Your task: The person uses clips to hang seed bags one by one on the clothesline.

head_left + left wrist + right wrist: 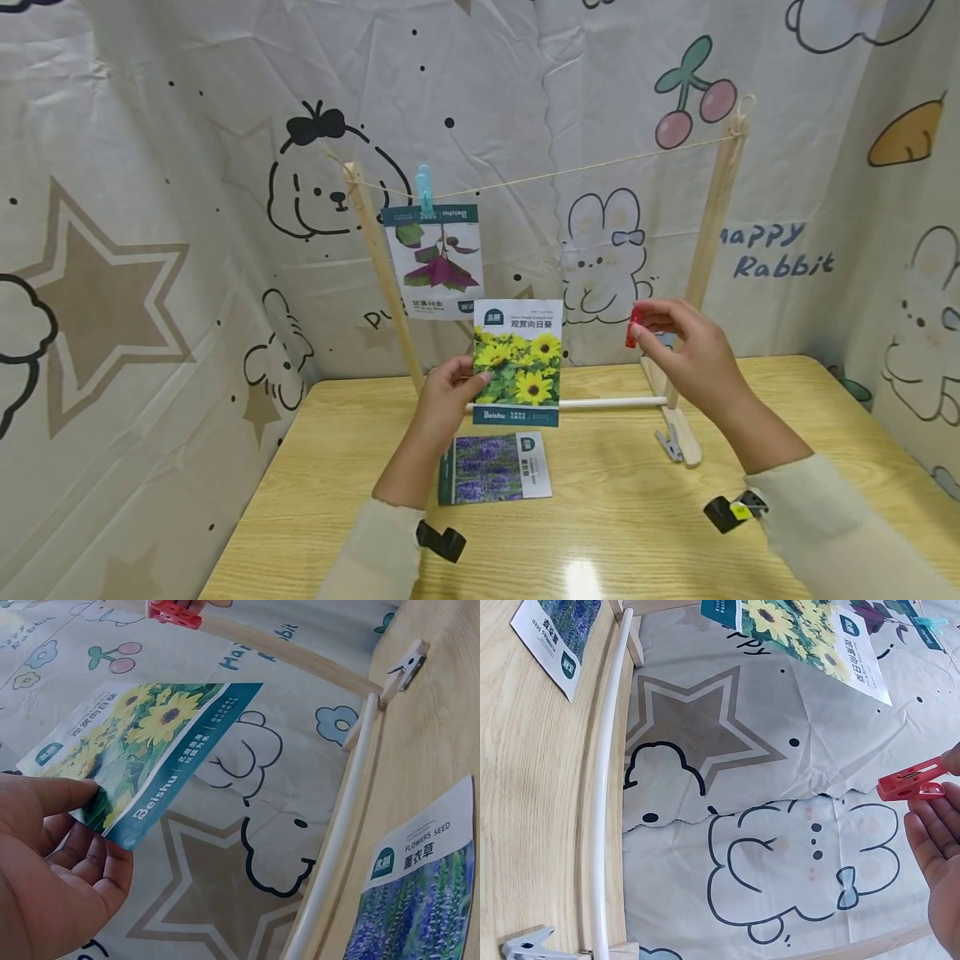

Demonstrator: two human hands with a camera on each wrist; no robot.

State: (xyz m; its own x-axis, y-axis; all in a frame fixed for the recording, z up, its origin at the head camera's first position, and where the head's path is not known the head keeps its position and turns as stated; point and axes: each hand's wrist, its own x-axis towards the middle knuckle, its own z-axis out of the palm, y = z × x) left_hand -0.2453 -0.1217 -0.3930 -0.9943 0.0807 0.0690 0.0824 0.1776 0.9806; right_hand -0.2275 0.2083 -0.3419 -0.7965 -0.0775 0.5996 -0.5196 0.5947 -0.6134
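Observation:
My left hand [447, 398] pinches the left edge of a seed packet with yellow sunflowers [517, 358], held upright above the table. In the left wrist view the thumb lies on the packet's front. To the right, my right hand [693, 350] pinches a red clothespin [634, 326] between thumb and fingers, apart from the packet. A string [570, 172] runs between two wooden posts. From its left part hangs a packet with a purple plant [441, 267], upside down under a blue clothespin [424, 190]. Another packet with purple flowers [491, 468] lies on the table below the left hand.
A grey clothespin [669, 445] lies by the foot of the right wooden post [717, 208]. The left post [382, 267] stands behind the left hand. A white rod [611, 403] joins the posts low down. Patterned cloth [165, 125] surrounds the wooden table [600, 517].

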